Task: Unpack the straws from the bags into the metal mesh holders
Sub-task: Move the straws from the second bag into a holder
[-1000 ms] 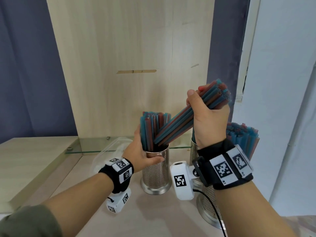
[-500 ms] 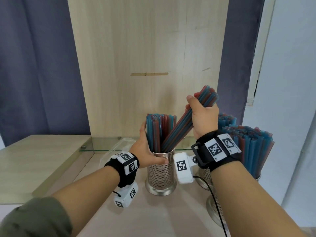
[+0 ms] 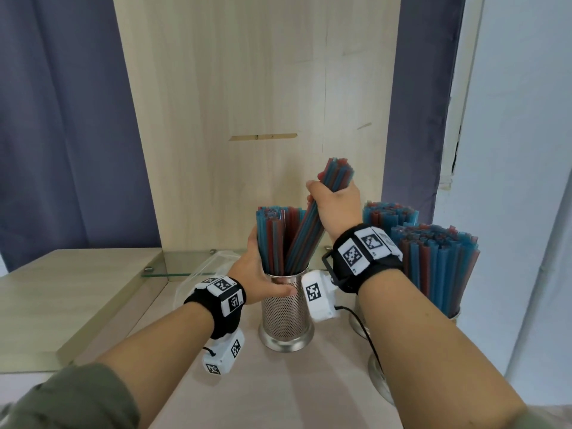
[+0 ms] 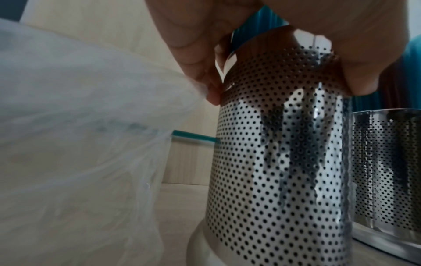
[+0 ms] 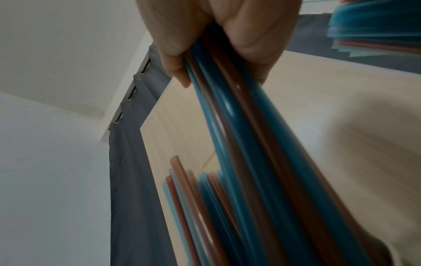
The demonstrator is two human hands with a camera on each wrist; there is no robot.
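A perforated cylindrical steel mesh holder (image 3: pixel 286 308) was observed standing upright on the pale wooden counter (image 3: pixel 266 388), at about 6 o'clock from the frame centre in the head view. The left hand (image 3: pixel 258 274) was found wrapped round its rim, thumb across the front and fingers (image 4: pixel 200 59) curled at the far side. A bundle of blue and red plastic straws (image 3: pixel 312 224) was seen gripped near its upper end by the right hand (image 3: pixel 335 209), fingers closed tightly round it; the bundle was tilted toward 1 o'clock, its lower ends inside the holder beside upright straws already lodged there. Two further straw-filled holders (image 3: pixel 433 264) were recorded at 3 o'clock of the first. A crumpled clear plastic bag (image 4: pixel 75 126) was noted at its 9 o'clock, just beside it.
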